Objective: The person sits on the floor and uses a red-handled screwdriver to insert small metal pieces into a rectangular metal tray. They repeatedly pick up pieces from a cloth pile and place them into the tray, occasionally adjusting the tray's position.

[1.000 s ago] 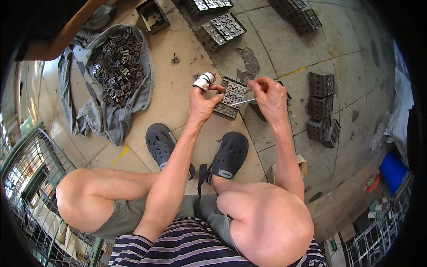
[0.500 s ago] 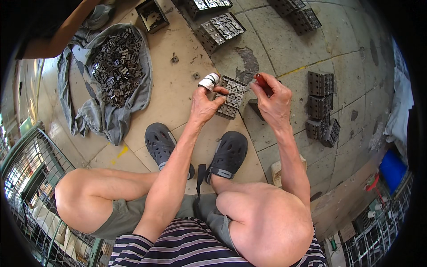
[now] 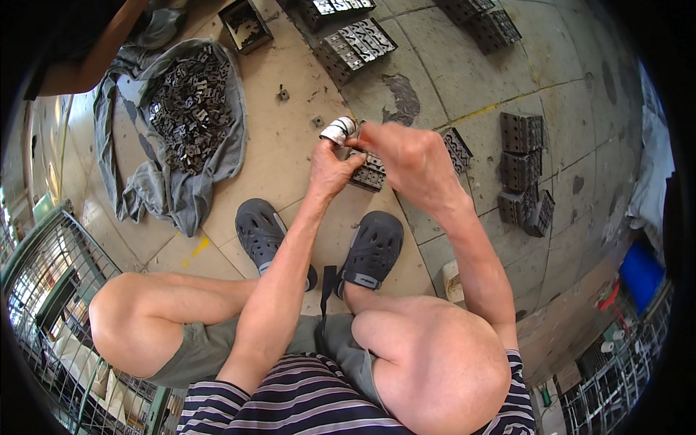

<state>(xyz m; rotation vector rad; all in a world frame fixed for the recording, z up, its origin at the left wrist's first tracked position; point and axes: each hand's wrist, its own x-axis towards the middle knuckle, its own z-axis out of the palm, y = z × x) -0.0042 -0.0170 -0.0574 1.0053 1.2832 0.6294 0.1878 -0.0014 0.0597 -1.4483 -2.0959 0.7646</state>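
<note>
My left hand grips a dark metal block with rows of slots and holes, held above the floor past my feet. A white wrapping covers one of its fingers. My right hand is closed and blurred, lying over the far part of the block. The red-handled tool with a thin metal shaft, seen in that hand a moment ago, is now mostly hidden by the fist. Just beyond the right hand another slotted block lies on the floor.
Small dark metal parts are heaped on a grey cloth at left. An open box stands at the far side. Slotted blocks and stacked blocks stand ahead and right. A co-worker's arm is at far left.
My right hand has swung left and come over the block, covering its far part. The slotted block behind that hand shows more. My left hand has hardly moved.
</note>
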